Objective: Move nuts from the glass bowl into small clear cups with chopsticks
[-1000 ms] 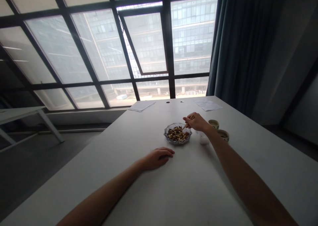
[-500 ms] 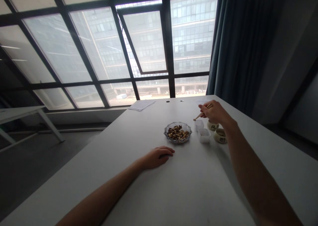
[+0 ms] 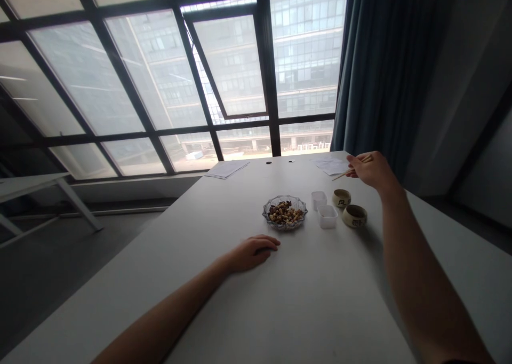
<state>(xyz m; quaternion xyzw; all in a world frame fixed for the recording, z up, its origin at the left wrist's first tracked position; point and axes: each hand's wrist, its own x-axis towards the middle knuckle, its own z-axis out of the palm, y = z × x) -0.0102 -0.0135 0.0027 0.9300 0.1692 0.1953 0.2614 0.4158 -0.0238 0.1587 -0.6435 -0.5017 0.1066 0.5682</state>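
Note:
My right hand (image 3: pixel 371 169) is closed around a pair of wooden chopsticks (image 3: pixel 344 175). Their tips point left, above the farther of two cream ceramic cups (image 3: pixel 341 197) with dark characters; nothing can be made out between them. The nearer cup (image 3: pixel 354 215) has something dark inside. Left of the cups are two small clear plastic boxes, a far one (image 3: pixel 319 200) and a near one (image 3: pixel 327 216). Further left, a scalloped glass bowl (image 3: pixel 265 214) holds mixed nuts (image 3: pixel 285 213). My left hand (image 3: pixel 257 251) lies on the table in front of the bowl, fingers extended and thumb apart, holding nothing.
All of this stands on a white table (image 3: pixel 296 300). Sheets of paper lie at its far left (image 3: pixel 226 169) and, partly behind my right hand, more paper (image 3: pixel 331 166). A blue curtain (image 3: pixel 372 81) hangs at the right of the windows.
My right hand has moved right with the chopsticks, their tips passing from above the far plastic box to above the far cup. The small bit at the tips no longer shows. The left hand stays put.

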